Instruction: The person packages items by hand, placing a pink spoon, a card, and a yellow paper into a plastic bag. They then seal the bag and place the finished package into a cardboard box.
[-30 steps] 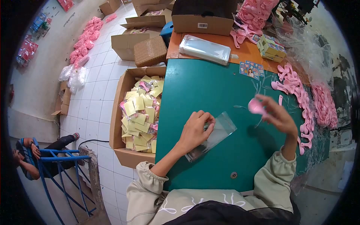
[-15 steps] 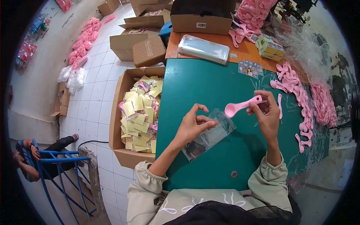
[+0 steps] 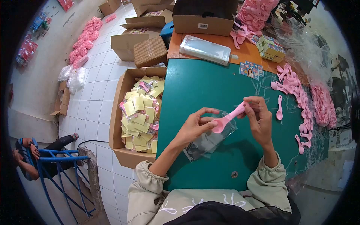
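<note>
My right hand (image 3: 259, 118) pinches the handle end of a pink spoon (image 3: 229, 117) above the green table. The spoon's bowl lies at the mouth of a clear plastic bag (image 3: 209, 144), close by the fingertips of my left hand (image 3: 195, 125). That hand is closed on the bag's upper edge, and the bag slants down toward me. Whether the bowl is inside the bag or over it, I cannot tell. A single pink spoon (image 3: 279, 108) rests on the table to the right of my right hand.
Pink spoons (image 3: 296, 88) lie along the green table's (image 3: 210, 80) right side. Clear sleeves (image 3: 205, 49), printed cards (image 3: 250, 70) and a brown box (image 3: 202, 22) are at the back. A carton of yellow-carded packets (image 3: 137, 116) stands left. A person (image 3: 28, 157) is at the far left.
My right hand has moved the pink spoon left and down, bringing its bowl to the bag's mouth near my left fingers. The handle now tilts up more steeply.
</note>
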A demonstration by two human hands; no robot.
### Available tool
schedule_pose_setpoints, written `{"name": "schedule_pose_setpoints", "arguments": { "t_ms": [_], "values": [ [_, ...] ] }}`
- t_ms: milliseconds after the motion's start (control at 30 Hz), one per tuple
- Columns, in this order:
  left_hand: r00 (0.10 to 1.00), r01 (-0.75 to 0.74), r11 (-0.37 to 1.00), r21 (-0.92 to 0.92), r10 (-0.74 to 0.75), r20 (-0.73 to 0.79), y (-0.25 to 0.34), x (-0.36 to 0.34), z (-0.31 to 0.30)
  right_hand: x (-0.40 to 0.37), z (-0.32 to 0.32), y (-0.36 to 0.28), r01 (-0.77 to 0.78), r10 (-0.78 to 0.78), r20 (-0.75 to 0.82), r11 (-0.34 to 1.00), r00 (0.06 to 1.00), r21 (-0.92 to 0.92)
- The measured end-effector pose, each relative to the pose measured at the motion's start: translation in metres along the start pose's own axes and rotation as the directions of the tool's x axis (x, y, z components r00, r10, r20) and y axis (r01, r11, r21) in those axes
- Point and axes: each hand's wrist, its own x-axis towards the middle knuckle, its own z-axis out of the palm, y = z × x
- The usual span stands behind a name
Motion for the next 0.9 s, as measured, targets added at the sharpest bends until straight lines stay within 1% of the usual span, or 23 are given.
{"name": "schedule_pose_setpoints", "arguments": {
  "t_ms": [67,167,233,267,333,433,467,500,567,600,633,667,700,733,767,833,900],
  "values": [
    [0.998,-0.061,0.998,0.002,0.061,0.01,0.002,-0.001,0.006,-0.002,0.002,0.0,-0.016,0.016,0.011,1.0,1.0,0.016],
    [0.992,0.028,0.988,0.154,-0.047,0.121,-0.008,0.0,-0.008,-0.004,0.003,0.005,0.006,-0.006,0.0,0.998,1.0,0.057],
    [0.992,-0.009,0.977,0.212,-0.019,0.128,-0.004,-0.003,-0.006,-0.005,0.003,0.004,0.031,-0.03,-0.013,0.993,0.999,0.114],
    [0.991,-0.027,0.97,0.242,-0.005,0.132,-0.001,-0.005,-0.004,-0.005,0.003,0.002,0.055,-0.057,0.043,0.997,0.997,0.055],
    [0.991,-0.082,0.985,0.155,0.064,0.116,0.009,-0.008,0.004,-0.005,0.002,-0.007,0.113,-0.102,0.159,0.992,0.982,-0.061],
    [0.976,-0.203,0.978,0.051,0.197,0.097,0.02,-0.014,0.013,0.005,-0.008,-0.024,0.336,-0.288,0.321,0.936,0.902,-0.104],
    [0.965,-0.249,0.968,0.02,0.246,0.086,0.024,-0.017,0.015,0.009,-0.02,-0.033,0.272,-0.289,0.25,0.957,0.924,0.101],
    [0.946,-0.312,0.949,0.04,0.307,0.101,0.03,-0.021,0.014,0.014,-0.038,-0.035,0.21,-0.273,0.18,0.929,0.945,0.306],
    [0.895,-0.435,0.897,0.075,0.423,0.141,0.043,-0.032,0.004,0.047,-0.104,-0.007,0.25,-0.462,0.251,0.776,0.851,0.579],
    [0.882,-0.467,0.882,0.06,0.46,0.106,0.044,-0.035,-0.001,0.068,-0.138,0.021,0.138,-0.258,0.266,0.907,0.929,0.398],
    [0.864,-0.501,0.864,0.046,0.498,0.072,0.044,-0.038,-0.005,0.09,-0.171,0.049,-0.018,-0.042,0.269,0.976,0.962,0.215],
    [0.843,-0.538,0.843,0.033,0.537,0.037,0.045,-0.04,-0.008,0.11,-0.186,0.064,-0.192,0.224,0.141,0.959,0.964,-0.21],
    [0.825,-0.564,0.824,0.05,0.564,0.005,0.046,-0.043,-0.011,0.114,-0.192,0.08,-0.126,0.172,0.105,0.927,0.979,-0.353],
    [0.831,-0.554,0.829,0.073,0.556,-0.011,0.047,-0.047,-0.014,0.117,-0.194,0.097,-0.065,0.117,0.076,0.871,0.99,-0.487],
    [0.835,-0.546,0.833,0.095,0.55,-0.028,0.048,-0.049,-0.017,0.121,-0.195,0.114,-0.009,0.055,0.056,0.791,0.997,-0.612],
    [0.841,-0.526,0.843,0.11,0.535,-0.078,0.05,-0.048,-0.017,0.135,-0.187,0.136,0.091,-0.07,0.062,0.565,0.996,-0.82],
    [0.858,-0.489,0.866,0.108,0.5,-0.117,0.054,-0.047,-0.018,0.15,-0.153,0.152,0.156,0.031,0.273,0.757,0.962,-0.634]
  ]
}}
